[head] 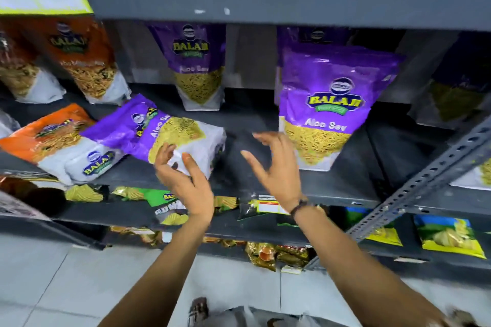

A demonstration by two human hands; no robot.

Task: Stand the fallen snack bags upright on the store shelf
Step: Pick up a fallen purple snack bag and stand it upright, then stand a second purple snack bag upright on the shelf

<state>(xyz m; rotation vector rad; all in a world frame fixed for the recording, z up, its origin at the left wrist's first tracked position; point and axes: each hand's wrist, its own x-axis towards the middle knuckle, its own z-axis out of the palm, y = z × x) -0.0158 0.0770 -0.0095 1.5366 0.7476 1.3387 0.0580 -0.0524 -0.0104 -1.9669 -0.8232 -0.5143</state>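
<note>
**Left hand on the fallen purple bag, right hand free**

I see my left hand (pixel 183 178) touching the white bottom end of a fallen purple bag (pixel 170 138), fingers and thumb spread around its corner; whether it truly grips the bag I cannot tell, as the view is a bit blurred there. That bag lies on its side on the grey shelf (pixel 332 188), top pointing left, overlapping a fallen orange bag (pixel 50 138) beside it, which also lies flat near the shelf's front edge. My right hand (pixel 276 167) hovers wide, fingers curled, holding nothing, just beside an upright purple bag (pixel 332 109) at the right. Another purple bag (pixel 198 66) stands at the back of the shelf, and an upright orange bag (pixel 85 61) stands at the back left. Lower shelves carry small green and yellow packets (pixel 449 236).
</note>
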